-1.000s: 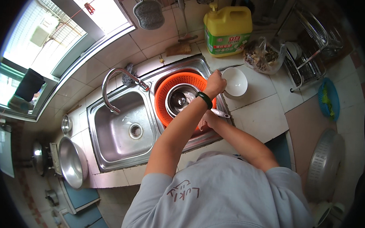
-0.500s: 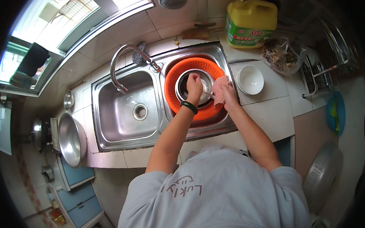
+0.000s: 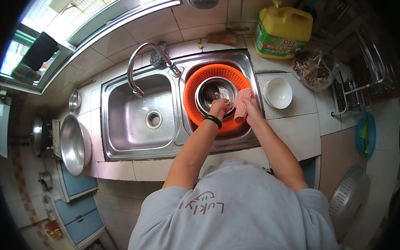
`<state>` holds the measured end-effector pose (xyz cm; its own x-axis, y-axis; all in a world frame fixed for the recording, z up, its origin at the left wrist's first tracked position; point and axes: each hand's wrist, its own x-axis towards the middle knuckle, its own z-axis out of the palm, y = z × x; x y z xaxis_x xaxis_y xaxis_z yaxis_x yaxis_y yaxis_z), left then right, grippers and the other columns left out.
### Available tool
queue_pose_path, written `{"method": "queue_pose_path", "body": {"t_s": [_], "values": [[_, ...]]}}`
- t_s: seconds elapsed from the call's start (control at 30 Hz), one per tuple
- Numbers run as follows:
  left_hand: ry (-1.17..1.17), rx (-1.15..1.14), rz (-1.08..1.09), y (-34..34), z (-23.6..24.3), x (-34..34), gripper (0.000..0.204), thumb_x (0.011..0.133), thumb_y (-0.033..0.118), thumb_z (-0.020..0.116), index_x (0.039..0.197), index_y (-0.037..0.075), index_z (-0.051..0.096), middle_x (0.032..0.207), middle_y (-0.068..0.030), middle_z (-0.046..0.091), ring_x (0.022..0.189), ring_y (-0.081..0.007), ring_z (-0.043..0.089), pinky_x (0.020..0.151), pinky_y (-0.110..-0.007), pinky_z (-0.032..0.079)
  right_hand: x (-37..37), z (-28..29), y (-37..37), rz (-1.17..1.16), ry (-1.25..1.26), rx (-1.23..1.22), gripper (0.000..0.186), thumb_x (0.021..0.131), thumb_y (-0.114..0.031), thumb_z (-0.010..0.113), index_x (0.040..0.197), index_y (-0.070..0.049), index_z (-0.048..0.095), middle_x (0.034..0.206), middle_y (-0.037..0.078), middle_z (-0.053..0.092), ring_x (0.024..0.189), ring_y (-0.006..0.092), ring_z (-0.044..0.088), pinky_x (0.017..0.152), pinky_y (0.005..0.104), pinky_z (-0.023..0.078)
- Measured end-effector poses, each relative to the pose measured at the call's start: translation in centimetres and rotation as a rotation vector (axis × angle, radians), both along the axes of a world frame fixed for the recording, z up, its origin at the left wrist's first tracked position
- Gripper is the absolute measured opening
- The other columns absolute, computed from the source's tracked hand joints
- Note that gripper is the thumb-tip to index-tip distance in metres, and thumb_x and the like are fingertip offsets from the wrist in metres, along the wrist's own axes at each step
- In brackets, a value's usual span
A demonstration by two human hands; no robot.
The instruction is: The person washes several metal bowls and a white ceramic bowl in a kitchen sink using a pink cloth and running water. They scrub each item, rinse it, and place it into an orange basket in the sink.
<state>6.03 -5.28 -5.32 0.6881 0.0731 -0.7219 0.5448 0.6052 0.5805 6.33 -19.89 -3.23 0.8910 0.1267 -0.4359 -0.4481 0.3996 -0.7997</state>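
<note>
My left hand, with a dark bracelet at the wrist, is closed on a thin metal handle at the lower right of the steel bowls. These sit nested inside an orange colander in the right sink basin. A dark, rounded piece, perhaps a ladle's head, shows inside the bowls. My right hand grips a pink textured cloth at the colander's right side, close to the handle. Stacked white bowls stand on the counter just to the right.
Left sink basin with curved faucet and grey scrubber; large steel basin at left. Behind, yellow jug and bagged food. Wire rack, blue basket and perforated pan at right.
My left hand has moved down-left from near the white bowls to the steel bowls. My right hand has risen with the pink cloth to the colander's right side. The view has shifted.
</note>
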Motion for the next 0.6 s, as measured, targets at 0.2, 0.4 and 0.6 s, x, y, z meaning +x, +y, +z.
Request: {"method": "queue_pose_path", "body": {"t_s": [0.2,0.4,0.6], "values": [[0.005,0.017,-0.126,0.5,1.5,-1.3,0.02,0.091,0.008,0.051,0.104,-0.002,0.062,0.08,-0.0035,0.052,0.068,-0.0155,0.052,0.063,-0.025,0.048,-0.2,1.8,0.2,0.134,0.228,-0.071,0.025,0.091,-0.011,0.05,0.112,0.004,0.054,0.099,0.015,0.064,0.084,0.0252,0.066,0.074,0.0372,0.056],[-0.037,-0.038,-0.095,2.0,1.6,-1.8,0.013,0.095,0.013,0.051,0.099,0.001,0.054,0.073,-0.0079,0.059,0.061,-0.0179,0.057,0.056,-0.028,0.049,-0.1,2.6,0.3,0.168,0.219,0.109,0.026,0.092,-0.013,0.049,0.11,0.004,0.053,0.101,0.018,0.064,0.085,0.0268,0.066,0.076,0.0382,0.056],[-0.229,-0.089,-0.152,4.7,2.6,-4.1,0.023,0.097,0.012,0.05,0.113,-0.005,0.048,0.076,-0.013,0.061,0.062,-0.0172,0.059,0.057,-0.026,0.051,0.4,3.1,0.4,0.182,0.166,0.175,0.027,0.089,-0.013,0.052,0.109,0.004,0.054,0.1,0.015,0.063,0.091,0.026,0.064,0.082,0.0373,0.054]]}}
